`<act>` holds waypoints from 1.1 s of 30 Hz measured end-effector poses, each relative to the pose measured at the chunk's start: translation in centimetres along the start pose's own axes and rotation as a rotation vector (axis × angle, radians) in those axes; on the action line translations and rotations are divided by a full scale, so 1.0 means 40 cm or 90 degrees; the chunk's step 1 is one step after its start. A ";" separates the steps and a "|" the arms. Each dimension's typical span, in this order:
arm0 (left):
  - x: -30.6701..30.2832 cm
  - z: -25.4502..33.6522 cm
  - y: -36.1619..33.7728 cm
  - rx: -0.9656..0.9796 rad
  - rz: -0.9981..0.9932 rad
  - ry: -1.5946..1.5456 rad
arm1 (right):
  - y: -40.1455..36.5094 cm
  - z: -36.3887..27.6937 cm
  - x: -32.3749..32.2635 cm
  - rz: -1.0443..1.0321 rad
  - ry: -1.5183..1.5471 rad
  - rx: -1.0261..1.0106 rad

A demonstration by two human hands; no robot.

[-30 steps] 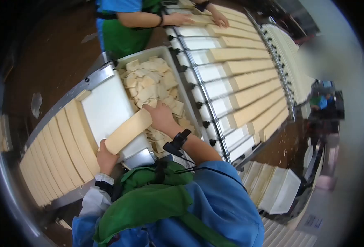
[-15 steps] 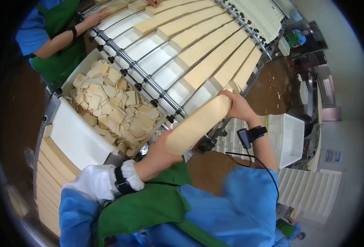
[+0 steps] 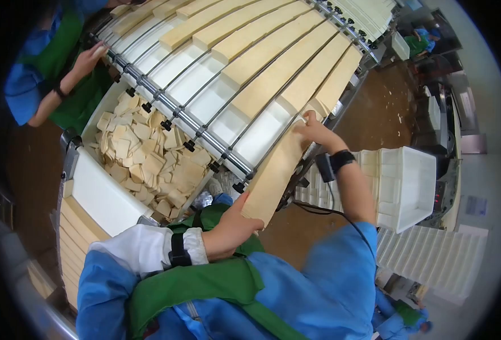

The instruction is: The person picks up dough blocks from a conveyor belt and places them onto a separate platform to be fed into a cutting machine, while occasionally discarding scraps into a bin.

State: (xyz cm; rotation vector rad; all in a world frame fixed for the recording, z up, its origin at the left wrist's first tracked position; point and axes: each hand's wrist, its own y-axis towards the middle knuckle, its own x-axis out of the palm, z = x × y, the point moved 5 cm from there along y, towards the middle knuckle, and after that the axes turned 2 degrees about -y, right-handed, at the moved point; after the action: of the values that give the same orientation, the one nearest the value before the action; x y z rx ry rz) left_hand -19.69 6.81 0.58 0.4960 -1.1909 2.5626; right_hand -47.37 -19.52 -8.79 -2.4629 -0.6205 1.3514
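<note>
A long pale-yellow slab with a rounded end lies slanting between my hands, over the near right edge of the white laned conveyor. My left hand is closed around its lower end, in front of the metal rail. At the upper end, my right hand grips it with bent fingers, close to the end of the last lane. Similar long slabs fill the lanes farther up, divided by thin metal rods. What the slab is made of cannot be made out.
Left of the conveyor stands a white bin heaped with thin flat pieces. A row of pale slabs lies at the far left. A co-worker's hand is by the rail. Stacked white trays stand right.
The slab has turned steeper and its upper end has come down toward the outermost lane, both hands still on it. The co-worker's hand has drawn back from the slabs to the rail.
</note>
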 end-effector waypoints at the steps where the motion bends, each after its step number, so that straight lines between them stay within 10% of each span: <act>1: 0.005 0.011 0.007 0.018 -0.023 -0.023 | -0.004 -0.037 -0.025 0.186 -0.065 0.026; 3: 0.010 0.023 0.019 0.041 -0.047 -0.043 | -0.016 -0.060 -0.005 0.172 -0.041 0.138; 9: 0.014 0.024 0.038 0.007 0.000 -0.021 | -0.092 -0.113 0.008 0.464 -0.160 -0.037; 21: 0.042 0.042 0.230 0.096 0.099 0.027 | -0.166 -0.189 -0.043 0.610 -0.379 -0.190; 29: 0.020 0.026 0.230 0.096 0.199 0.146 | -0.299 -0.372 0.086 -0.014 0.005 -0.455; 33: 0.008 -0.004 0.252 0.139 0.164 0.081 | -0.294 -0.360 0.116 -0.061 0.010 -0.428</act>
State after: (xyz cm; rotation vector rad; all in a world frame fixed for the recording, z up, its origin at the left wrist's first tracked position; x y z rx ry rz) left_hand -23.88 0.68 -6.26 0.2292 -0.9931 2.9130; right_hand -35.77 -7.35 0.42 -2.8777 -1.3534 1.2217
